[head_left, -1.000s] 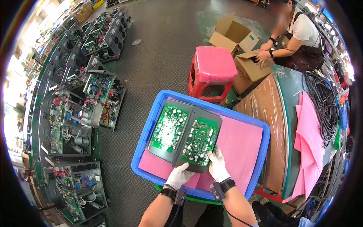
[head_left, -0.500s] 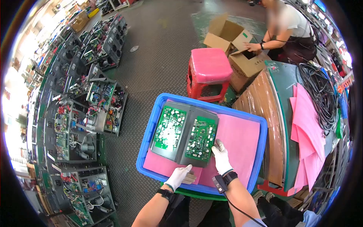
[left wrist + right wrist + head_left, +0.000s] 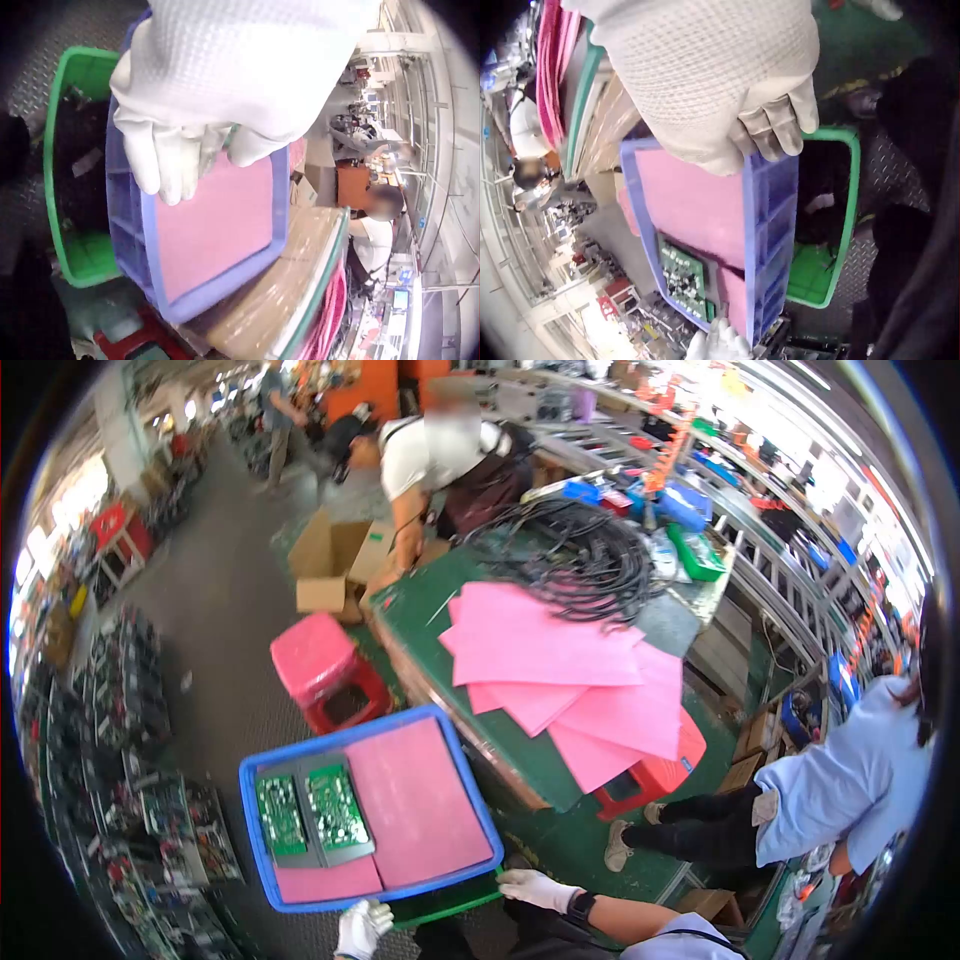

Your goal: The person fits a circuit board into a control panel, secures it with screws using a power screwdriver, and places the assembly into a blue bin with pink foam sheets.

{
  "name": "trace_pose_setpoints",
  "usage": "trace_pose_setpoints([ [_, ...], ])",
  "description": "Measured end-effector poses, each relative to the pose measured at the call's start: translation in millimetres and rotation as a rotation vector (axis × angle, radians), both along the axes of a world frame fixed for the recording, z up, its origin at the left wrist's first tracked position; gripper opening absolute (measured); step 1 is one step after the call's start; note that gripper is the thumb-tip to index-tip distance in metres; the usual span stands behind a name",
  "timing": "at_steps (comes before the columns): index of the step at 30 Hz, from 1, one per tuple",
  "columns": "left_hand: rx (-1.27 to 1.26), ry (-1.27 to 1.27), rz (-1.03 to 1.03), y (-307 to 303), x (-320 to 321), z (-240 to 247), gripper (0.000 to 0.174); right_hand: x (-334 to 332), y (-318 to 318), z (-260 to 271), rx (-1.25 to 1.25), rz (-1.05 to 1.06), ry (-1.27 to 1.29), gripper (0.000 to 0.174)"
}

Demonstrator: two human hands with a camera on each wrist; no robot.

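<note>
Two green circuit boards (image 3: 281,815) on dark grey panels (image 3: 345,853) lie side by side at the left of the blue tray (image 3: 466,775). Pink foam sheet (image 3: 410,800) lines the tray. My white-gloved left hand (image 3: 362,928) is at the tray's front edge; in the left wrist view its fingers extend over the near rim, holding nothing. The gloved right hand (image 3: 540,890) is by the near right corner, and its slightly bent fingers (image 3: 780,124) overlap the tray's outer wall in the right wrist view. Below the tray sits a green bin (image 3: 810,292).
A red stool (image 3: 315,655) stands beyond the tray. To the right, a green table (image 3: 420,595) bears loose pink sheets (image 3: 560,650) and coiled black cables (image 3: 590,550). One person (image 3: 440,460) bends near a cardboard box (image 3: 325,560); another, in a blue shirt (image 3: 850,770), stands at right. Electronics chassis (image 3: 180,830) line the left.
My hands have left the panel with the boards, which stays in the tray, and moved to the tray's near side. The head view has swung right, bringing in the blue-shirted person.
</note>
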State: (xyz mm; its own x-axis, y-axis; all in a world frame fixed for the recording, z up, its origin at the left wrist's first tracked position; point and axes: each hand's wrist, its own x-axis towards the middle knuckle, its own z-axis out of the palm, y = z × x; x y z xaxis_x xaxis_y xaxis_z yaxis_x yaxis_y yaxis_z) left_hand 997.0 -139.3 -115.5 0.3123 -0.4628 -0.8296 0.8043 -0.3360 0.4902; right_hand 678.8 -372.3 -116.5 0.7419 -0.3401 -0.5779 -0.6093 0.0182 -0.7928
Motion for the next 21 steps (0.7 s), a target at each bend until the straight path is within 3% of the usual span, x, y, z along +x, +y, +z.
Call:
trace_pose_setpoints([
  [1,-0.011,0.026,-0.015,-9.8,-16.8,14.3,0.043,-32.9,-0.8,-13.8,-0.171,0.077,-0.102,0.041],
  [4,-0.048,0.041,-0.132,-49.1,-61.1,28.1,0.039,-106.0,-6.7,-5.4,-0.057,-0.342,0.234,0.046],
  [5,-0.069,-0.007,-0.205,-65.5,-79.4,41.5,0.040,-135.0,-2.9,-10.0,-0.035,-0.540,0.229,0.044],
  [8,-0.152,-0.061,-0.557,-111.1,-118.5,80.6,0.039,-222.9,10.6,-6.9,-0.202,-0.839,0.445,0.047],
  [11,-0.190,-0.198,-0.896,-138.3,-138.8,102.7,0.041,-288.6,70.5,7.9,-0.276,-1.208,0.527,0.043],
  [13,-0.239,-0.231,-0.995,-144.1,-137.8,97.2,0.042,-314.6,129.4,3.8,-0.271,-1.457,0.502,0.042],
  [14,-0.201,-0.220,-1.014,-146.0,-143.7,109.8,0.041,-320.3,164.6,12.7,-0.290,-1.491,0.538,0.042],
  [17,-0.227,-0.190,-1.132,-143.1,-138.2,80.7,0.041,-310.9,291.8,3.3,-0.181,-1.702,0.599,0.045],
  [18,-0.146,-0.202,-1.143,-139.7,-143.1,75.1,0.040,-312.2,353.1,-52.7,-0.180,-1.729,0.619,0.045],
  [19,-0.147,-0.192,-1.166,-131.3,-147.2,68.2,0.040,-309.0,402.7,-104.8,-0.197,-1.345,0.869,0.046],
  [20,-0.125,-0.173,-1.206,-123.3,-148.9,59.7,0.039,-295.7,464.0,-159.0,-0.075,-1.405,0.928,0.047],
  [21,-0.108,-0.161,-1.244,-118.3,-149.9,53.0,0.037,-269.1,497.3,-120.2,0.134,-1.356,0.946,0.050],
])
